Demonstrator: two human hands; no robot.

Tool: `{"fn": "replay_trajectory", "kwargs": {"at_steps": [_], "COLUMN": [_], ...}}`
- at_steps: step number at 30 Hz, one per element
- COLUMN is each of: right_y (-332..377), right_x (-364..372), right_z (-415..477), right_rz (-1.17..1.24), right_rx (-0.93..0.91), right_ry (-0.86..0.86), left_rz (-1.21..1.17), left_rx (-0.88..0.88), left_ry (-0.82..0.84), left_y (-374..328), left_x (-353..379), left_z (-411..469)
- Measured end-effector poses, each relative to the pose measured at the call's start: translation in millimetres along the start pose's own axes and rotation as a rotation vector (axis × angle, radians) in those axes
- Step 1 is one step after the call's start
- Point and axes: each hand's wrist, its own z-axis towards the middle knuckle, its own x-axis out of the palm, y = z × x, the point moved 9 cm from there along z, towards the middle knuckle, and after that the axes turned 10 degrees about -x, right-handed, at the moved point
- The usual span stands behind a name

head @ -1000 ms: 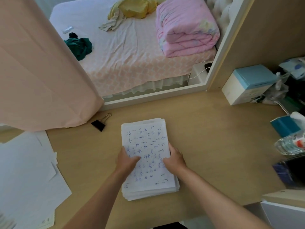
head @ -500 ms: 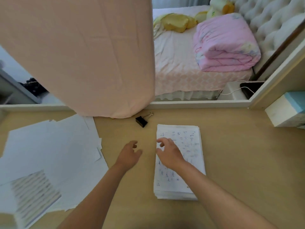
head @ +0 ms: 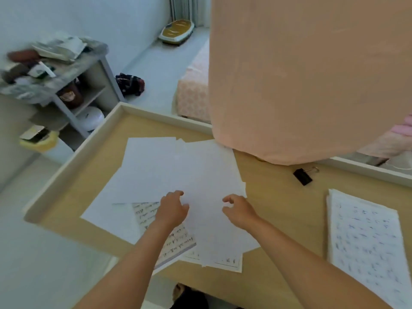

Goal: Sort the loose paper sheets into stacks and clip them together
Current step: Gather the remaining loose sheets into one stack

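Observation:
A loose heap of white sheets (head: pixel 178 172) lies spread over the left half of the wooden desk (head: pixel 278 201), mostly blank sides up, with a few handwritten pages (head: pixel 147 214) peeking out underneath. My left hand (head: pixel 172 209) and my right hand (head: pixel 239 209) hover over the near part of this heap, fingers curled and apart, holding nothing. A squared stack of sheets with blue writing (head: pixel 365 244) rests at the desk's right. A black binder clip (head: pixel 303 176) lies on the desk between heap and stack, further back.
A peach cloth (head: pixel 312 74) hangs down over the desk's back edge, touching the heap's far corner. Left of the desk, a grey shelf unit (head: pixel 73 90) holds clutter. The desk's near edge runs just below the heap.
The view swung left from the written stack to the loose heap. Both hands left the stack and now hover over the loose sheets.

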Motion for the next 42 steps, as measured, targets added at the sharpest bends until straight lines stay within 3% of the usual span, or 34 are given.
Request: {"fn": "replay_trajectory", "kwargs": {"at_steps": [5, 11, 14, 17, 20, 23, 30, 36, 42], "right_y": [17, 12, 12, 21, 14, 1, 20, 11, 13], "right_x": [16, 47, 58, 49, 27, 28, 36, 15, 21], "right_z": [28, 51, 46, 45, 50, 54, 54, 72, 86], "right_rz": [-0.238, -0.514, -0.519, -0.461, -0.420, -0.474, -0.545, -0.289, -0.172], "right_rx": [0.053, 0.020, -0.041, -0.117, 0.027, 0.210, 0.095, 0.232, 0.293], "right_ry": [-0.105, 0.152, 0.087, -0.051, -0.177, -0.050, -0.068, -0.222, -0.120], "left_rz": [0.134, 0.337, 0.340, 0.255, 0.086, -0.227, -0.699, -0.688, -0.581], "left_rx": [-0.081, -0.027, 0.031, 0.044, 0.028, -0.075, -0.389, -0.495, -0.353], "left_ry": [-0.041, 0.025, -0.023, -0.066, -0.064, 0.006, -0.050, -0.039, -0.003], "left_y": [63, 98, 99, 96, 85, 72, 70, 64, 58], "left_x": [-28, -20, -17, -15, -19, -23, -26, -20, -22], "left_z": [28, 60, 54, 40, 37, 41, 63, 71, 77]}}
